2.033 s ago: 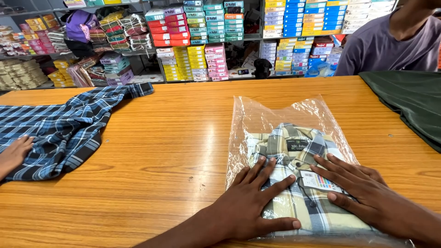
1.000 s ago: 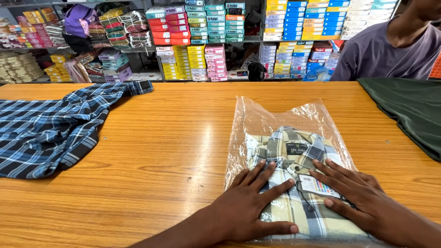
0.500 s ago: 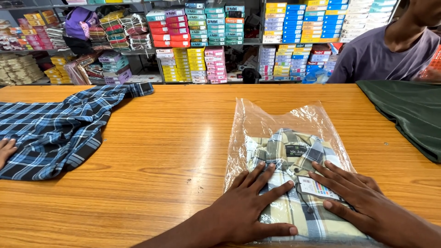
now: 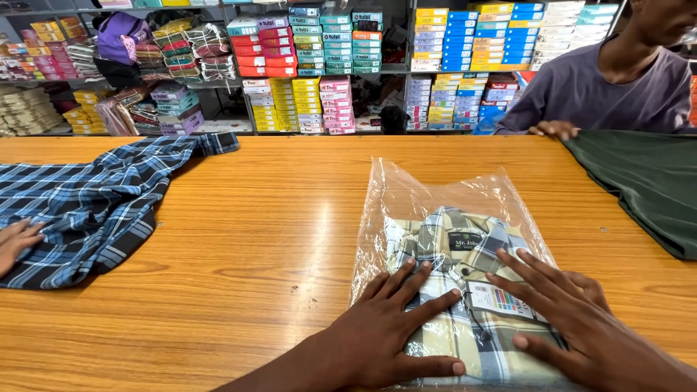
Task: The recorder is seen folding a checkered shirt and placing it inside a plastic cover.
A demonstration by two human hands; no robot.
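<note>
A folded yellow, grey and white checked shirt (image 4: 454, 239) lies inside a clear plastic bag (image 4: 435, 192) on the wooden counter (image 4: 276, 218). My left hand (image 4: 392, 327) lies flat on the bag's left half, fingers spread. My right hand (image 4: 573, 319) presses flat on the right half, next to a white tag with coloured stripes (image 4: 501, 299). Neither hand grips anything. The bag's open end points away from me.
A blue checked shirt (image 4: 87, 196) lies spread at the left, with another person's hand (image 4: 14, 243) on it. A dark green garment (image 4: 646, 181) covers the right end, held by a person in a purple shirt (image 4: 602, 83). Shelves of stacked boxes (image 4: 327, 65) line the back.
My two hands have stayed pressed on the bagged shirt, sliding slightly toward me. The person at the back right has brought a hand onto the green garment. The hand at the left has shifted on the blue shirt.
</note>
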